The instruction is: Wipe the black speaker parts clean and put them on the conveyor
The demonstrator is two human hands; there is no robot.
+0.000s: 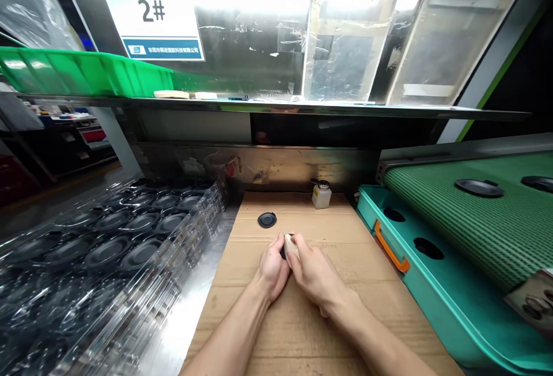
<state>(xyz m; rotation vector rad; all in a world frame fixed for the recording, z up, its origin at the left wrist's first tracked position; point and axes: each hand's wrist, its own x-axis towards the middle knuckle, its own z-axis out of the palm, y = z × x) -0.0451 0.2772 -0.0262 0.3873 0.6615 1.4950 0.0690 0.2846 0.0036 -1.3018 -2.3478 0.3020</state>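
Both hands meet over the middle of a cardboard sheet (328,318). My left hand (272,266) is closed round a small black round part (282,251), mostly hidden by the fingers. My right hand (311,272) pinches a small pale block (289,245) pressed against that part. A second black round part (266,220) lies flat on the cardboard just beyond the hands. A small white bottle with a dark cap (321,194) stands at the cardboard's far edge.
Clear plastic trays (121,249) holding several black discs are stacked at the left. At the right, a teal bin (432,284) with an orange handle sits under a green conveyor belt (484,220) carrying black discs. A green tray (78,73) rests on the shelf above.
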